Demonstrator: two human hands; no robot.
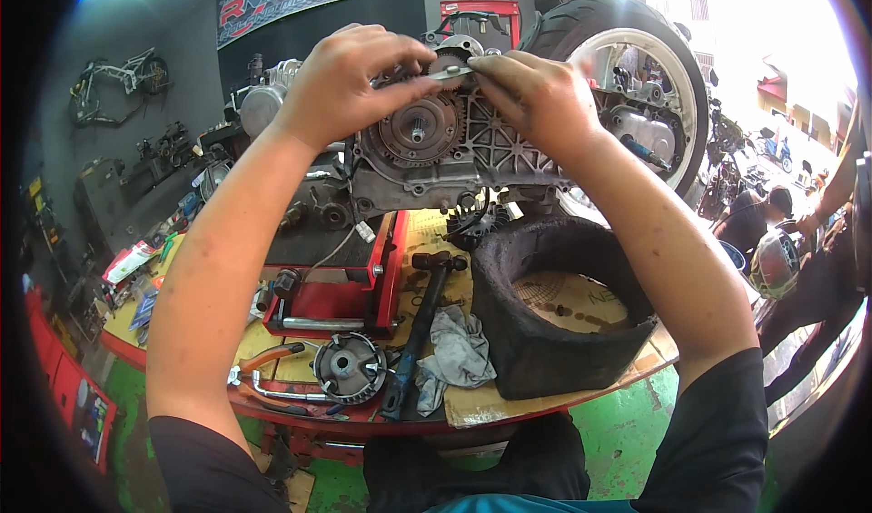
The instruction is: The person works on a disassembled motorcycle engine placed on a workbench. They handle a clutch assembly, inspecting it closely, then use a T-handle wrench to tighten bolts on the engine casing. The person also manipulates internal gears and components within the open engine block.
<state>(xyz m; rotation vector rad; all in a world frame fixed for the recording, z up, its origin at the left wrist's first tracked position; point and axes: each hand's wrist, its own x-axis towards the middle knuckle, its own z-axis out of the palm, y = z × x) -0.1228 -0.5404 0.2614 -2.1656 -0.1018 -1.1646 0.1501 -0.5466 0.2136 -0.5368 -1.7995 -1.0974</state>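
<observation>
Both hands are raised in front of an opened engine case [495,154] with a large round gear assembly [420,130] on its face. Between thumb and fingers, my left hand [350,82] pinches one end of a small flat metal piece [451,73]. On the opposite end, the fingers of my right hand [542,95] close over the piece and partly hide it. Just behind my fingertips shows a smaller toothed gear [445,62]. The exact kind of the metal piece cannot be made out.
Below the engine, the bench holds a ball-peen hammer [427,318], a grey rag [457,354], a black hollow block [554,368], a toothed round metal part [350,369], orange-handled pliers [272,354] and a red metal stand [386,286]. A wheel [681,86] stands right; people are at far right.
</observation>
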